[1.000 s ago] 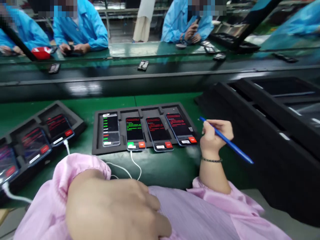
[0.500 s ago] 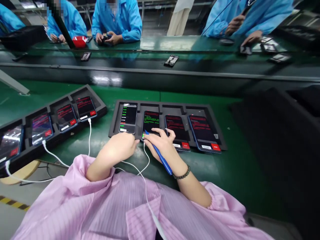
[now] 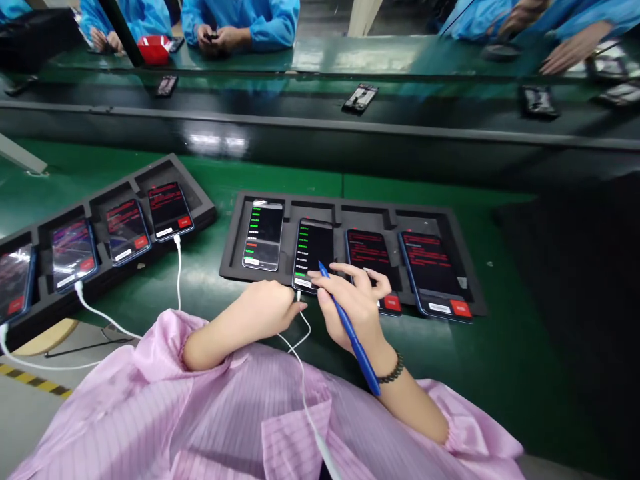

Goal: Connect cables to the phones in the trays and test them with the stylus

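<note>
My left hand [image 3: 267,309] is closed at the lower edge of a dark foam tray [image 3: 231,270], its thumb and fingers at the white plug of a charging cable [image 3: 303,320]. This plug meets the bottom end of the second phone [image 3: 315,243], whose black screen lists green and white lines. In my right hand [image 3: 357,303] a blue pen [image 3: 356,343] lies slanted, while a fingertip is at the lower part of that phone's screen. Left of it rests a phone [image 3: 263,233] with a similar list. Two phones to the right, one partly covered [image 3: 373,250] and one uncovered [image 3: 434,273], display red text.
Another foam tray [image 3: 116,190] at the left holds several phones with red text, some with white cables plugged in. Beyond a raised ledge, opened phones [image 3: 361,99] lie on a dark strip. Co-workers in blue sleeves [image 3: 273,23] work across the bench. Dark material [image 3: 575,267] is at the right.
The second phone's screen has gone from a block of green text to a list of lines. My view has shifted, so the trays and hands sit differently in it. A co-worker's hand has moved off an opened phone.
</note>
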Demonstrator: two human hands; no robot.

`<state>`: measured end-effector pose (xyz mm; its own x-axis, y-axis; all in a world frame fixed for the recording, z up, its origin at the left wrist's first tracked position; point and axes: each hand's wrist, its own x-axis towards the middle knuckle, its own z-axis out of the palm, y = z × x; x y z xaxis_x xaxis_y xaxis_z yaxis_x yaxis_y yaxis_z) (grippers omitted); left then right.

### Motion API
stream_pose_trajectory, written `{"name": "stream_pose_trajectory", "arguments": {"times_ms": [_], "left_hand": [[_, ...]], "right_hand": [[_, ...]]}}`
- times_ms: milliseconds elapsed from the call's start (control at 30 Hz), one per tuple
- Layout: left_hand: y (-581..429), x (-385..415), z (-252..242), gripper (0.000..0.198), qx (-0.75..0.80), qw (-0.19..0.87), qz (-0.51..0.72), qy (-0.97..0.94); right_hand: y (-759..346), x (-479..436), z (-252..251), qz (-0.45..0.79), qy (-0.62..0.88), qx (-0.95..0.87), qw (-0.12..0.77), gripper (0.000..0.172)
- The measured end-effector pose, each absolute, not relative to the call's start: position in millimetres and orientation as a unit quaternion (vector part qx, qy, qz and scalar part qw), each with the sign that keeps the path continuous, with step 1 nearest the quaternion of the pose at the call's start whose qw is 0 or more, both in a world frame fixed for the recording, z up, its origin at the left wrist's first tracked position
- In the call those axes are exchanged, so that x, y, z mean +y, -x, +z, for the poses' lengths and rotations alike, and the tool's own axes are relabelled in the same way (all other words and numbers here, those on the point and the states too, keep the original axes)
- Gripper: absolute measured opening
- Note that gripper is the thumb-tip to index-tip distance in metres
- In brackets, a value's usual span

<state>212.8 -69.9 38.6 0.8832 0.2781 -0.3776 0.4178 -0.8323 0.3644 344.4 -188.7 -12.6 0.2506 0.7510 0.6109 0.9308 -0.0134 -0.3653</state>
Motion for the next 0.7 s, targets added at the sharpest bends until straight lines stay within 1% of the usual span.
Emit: {"name": "stream_pose_trajectory", "arguments": {"times_ms": [167,267,467,567,700], "left_hand": [[-215.1,-72.4,38.5,0.039,0.191,0.228,-0.152,-0.943],[-216.4,-72.4,38.8,0.041,0.204,0.220,-0.152,-0.942],[-216.7,-72.1,36.4,0.042,0.221,0.215,-0.146,-0.940],[-215.2,-69.6,38.4,0.043,0.221,0.213,-0.155,-0.939],[-214.4,-65.2,46.1,0.046,0.233,0.227,-0.154,-0.933]], "right_hand": [[-348.5,-189.0,-13.2,-0.133,0.744,-0.577,0.311,0.021],[-348.8,-189.3,-12.6,-0.141,0.728,-0.594,0.312,0.017],[-347.0,-188.6,-10.8,-0.132,0.732,-0.596,0.302,0.017],[-347.5,-190.7,-6.6,-0.155,0.719,-0.578,0.353,0.015],[-348.4,-195.1,-5.0,-0.170,0.696,-0.526,0.458,0.018]]}}
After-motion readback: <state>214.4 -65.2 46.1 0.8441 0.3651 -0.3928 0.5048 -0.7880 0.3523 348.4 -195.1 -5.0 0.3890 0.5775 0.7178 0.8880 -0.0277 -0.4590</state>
